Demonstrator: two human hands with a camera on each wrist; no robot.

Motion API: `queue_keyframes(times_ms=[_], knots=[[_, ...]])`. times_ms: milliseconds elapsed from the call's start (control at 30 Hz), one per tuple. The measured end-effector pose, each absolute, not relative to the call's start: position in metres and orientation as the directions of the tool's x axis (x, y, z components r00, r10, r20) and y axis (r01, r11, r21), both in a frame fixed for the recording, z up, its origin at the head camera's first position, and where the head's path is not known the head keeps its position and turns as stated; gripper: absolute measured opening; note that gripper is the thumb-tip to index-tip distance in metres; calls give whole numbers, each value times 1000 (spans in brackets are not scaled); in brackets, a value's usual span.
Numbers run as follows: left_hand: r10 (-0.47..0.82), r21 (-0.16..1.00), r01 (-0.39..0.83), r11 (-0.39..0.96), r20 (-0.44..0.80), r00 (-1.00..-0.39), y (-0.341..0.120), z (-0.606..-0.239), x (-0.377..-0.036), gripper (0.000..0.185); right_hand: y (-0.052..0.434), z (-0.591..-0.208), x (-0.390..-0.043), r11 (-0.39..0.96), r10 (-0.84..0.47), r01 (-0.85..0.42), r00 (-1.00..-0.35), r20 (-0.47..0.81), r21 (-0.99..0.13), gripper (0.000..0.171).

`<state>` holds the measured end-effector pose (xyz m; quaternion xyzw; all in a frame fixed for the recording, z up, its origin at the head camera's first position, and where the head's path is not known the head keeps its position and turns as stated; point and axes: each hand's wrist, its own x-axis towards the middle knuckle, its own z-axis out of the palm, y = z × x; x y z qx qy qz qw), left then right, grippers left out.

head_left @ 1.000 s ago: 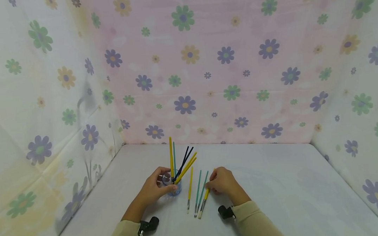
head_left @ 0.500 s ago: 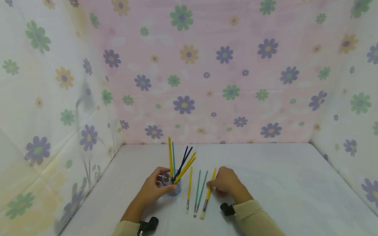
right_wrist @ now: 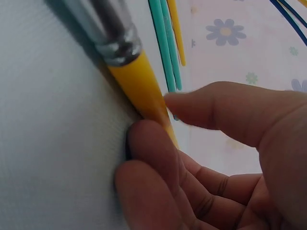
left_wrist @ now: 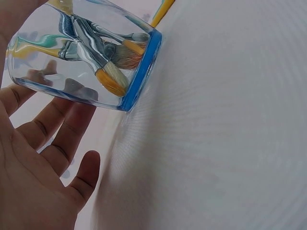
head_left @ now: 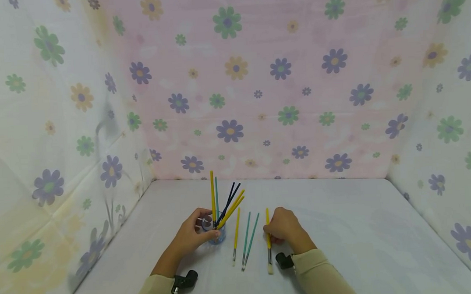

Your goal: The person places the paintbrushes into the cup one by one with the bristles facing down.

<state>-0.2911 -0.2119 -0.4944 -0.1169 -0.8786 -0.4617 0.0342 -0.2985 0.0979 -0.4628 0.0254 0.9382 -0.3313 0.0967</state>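
Swung round since a second ago, the yellow brush [head_left: 269, 242] under the right hand [head_left: 283, 227] now lies nearly straight up and down in the head view, well clear of the teal pair, where before it slanted against them. Nothing else has shifted.

Flowered cloth walls [head_left: 233, 85] close in a pale table [head_left: 341, 230]. On it, the left hand [head_left: 192, 236] curls around a clear glass with a blue base [head_left: 215, 235], thumb and fingers clasping its sides; the glass stands on the table and carries a bunch of brushes [head_left: 222, 204], handles up, bristles down against the base in the left wrist view. Right of the glass lie a loose yellow brush [head_left: 236, 234] and two teal brushes [head_left: 248, 240], side by side. The right hand pinches the yellow brush's handle between thumb [right_wrist: 225, 108] and fingertips [right_wrist: 153, 143]; it seems still to rest on the table, though the close view is too tight to be sure.
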Motion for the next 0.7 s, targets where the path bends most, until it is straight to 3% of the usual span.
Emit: queue_keyframes(times_ms=[167,700], knots=[[174,805,233,546,163,-971,-212,-494,-291,65,96,-461,-297,779,-28,117,-975,-220,-616,30],[182,804,241,544,167,-969,-212,-492,-290,65,99,-458,-301,742,-44,143,-964,-261,-655,20]])
